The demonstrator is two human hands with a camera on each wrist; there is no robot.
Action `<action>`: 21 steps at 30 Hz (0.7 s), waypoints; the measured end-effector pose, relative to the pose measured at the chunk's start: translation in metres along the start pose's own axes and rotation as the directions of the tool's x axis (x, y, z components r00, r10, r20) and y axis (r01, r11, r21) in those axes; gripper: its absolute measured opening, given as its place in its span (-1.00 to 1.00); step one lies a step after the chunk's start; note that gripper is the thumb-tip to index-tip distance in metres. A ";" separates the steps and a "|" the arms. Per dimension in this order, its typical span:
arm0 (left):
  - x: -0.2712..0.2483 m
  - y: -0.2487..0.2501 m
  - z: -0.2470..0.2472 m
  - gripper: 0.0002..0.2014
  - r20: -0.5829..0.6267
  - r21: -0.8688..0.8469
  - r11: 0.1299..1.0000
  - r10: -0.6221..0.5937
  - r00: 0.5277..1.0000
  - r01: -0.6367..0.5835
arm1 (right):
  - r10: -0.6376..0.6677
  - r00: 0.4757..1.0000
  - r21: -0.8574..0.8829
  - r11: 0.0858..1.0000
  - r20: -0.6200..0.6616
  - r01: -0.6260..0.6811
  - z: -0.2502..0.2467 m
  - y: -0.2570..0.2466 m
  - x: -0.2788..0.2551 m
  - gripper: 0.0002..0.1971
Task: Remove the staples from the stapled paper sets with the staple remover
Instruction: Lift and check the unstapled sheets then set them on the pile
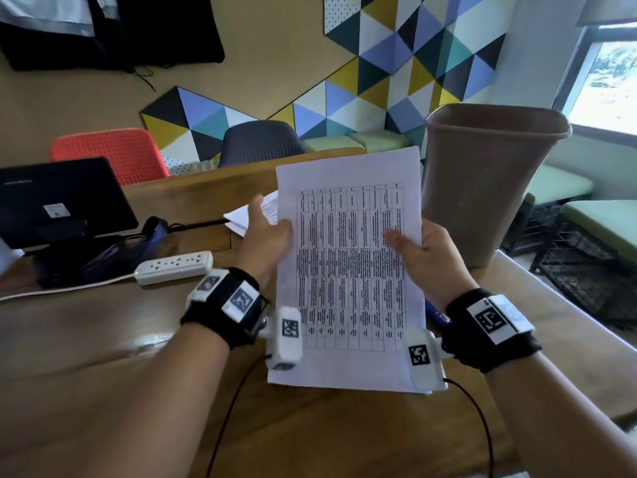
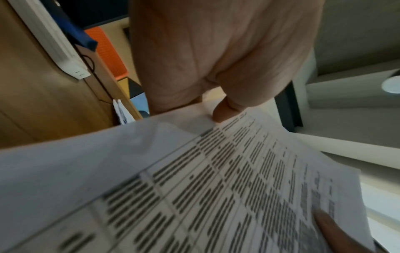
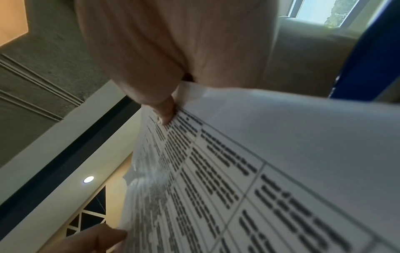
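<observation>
A stapled paper set with a printed table is held up above the wooden table, tilted towards me. My left hand pinches its left edge, thumb on the front and fingers behind. My right hand pinches the right edge the same way. The left wrist view shows the left thumb pressed on the sheet; the right wrist view shows the right thumb on the page. No staple shows. A small blue object, mostly hidden by the paper, lies on the table under my right wrist.
More papers lie on the table behind the left hand. A tall brown waste bin stands at the right. A white power strip and a black screen are at the left. Chairs stand behind the table.
</observation>
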State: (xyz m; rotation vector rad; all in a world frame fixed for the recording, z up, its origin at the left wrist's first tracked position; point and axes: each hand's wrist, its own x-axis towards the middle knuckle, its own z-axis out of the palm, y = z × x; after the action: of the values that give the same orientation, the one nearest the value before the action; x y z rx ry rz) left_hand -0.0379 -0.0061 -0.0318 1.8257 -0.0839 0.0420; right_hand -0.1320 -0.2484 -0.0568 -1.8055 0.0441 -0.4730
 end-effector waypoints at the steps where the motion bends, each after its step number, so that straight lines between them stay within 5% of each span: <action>1: -0.009 -0.007 0.003 -0.39 0.018 -0.017 1.000 -0.009 1.000 0.009 | -0.011 1.000 0.008 1.000 -0.015 0.011 0.001 0.001 0.000 -0.78; 5: -0.050 0.000 0.007 -0.61 -0.005 -0.033 0.985 0.170 0.985 -0.170 | -0.143 0.982 0.035 0.988 -0.120 0.148 0.001 -0.009 -0.008 -0.85; 9: -0.075 0.036 0.010 -0.52 -0.200 0.055 0.849 0.525 0.827 -0.525 | -0.336 0.905 0.050 0.931 -0.261 0.361 0.001 -0.035 -0.017 -0.88; 13: -0.080 0.036 0.022 -0.45 -0.359 0.162 0.815 0.574 0.736 -0.557 | -0.410 0.855 -0.008 0.903 -0.316 0.430 0.007 -0.044 -0.021 -0.83; 18: -0.067 0.000 0.036 -0.44 -0.341 0.163 0.882 0.472 0.813 -0.443 | -0.331 0.917 -0.073 0.944 -0.222 0.322 0.012 -0.027 -0.024 -0.68; 21: -0.062 -0.009 0.040 -0.44 -0.337 0.158 0.886 0.464 0.819 -0.436 | -0.316 0.921 -0.072 0.949 -0.226 0.308 0.012 -0.025 -0.022 -0.67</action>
State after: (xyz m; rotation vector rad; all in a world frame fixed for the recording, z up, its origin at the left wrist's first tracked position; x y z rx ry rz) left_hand -0.1001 -0.0407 -0.0552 1.8047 -0.2530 0.7320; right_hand -0.1535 -0.2238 -0.0424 -1.7891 -0.0746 -0.9195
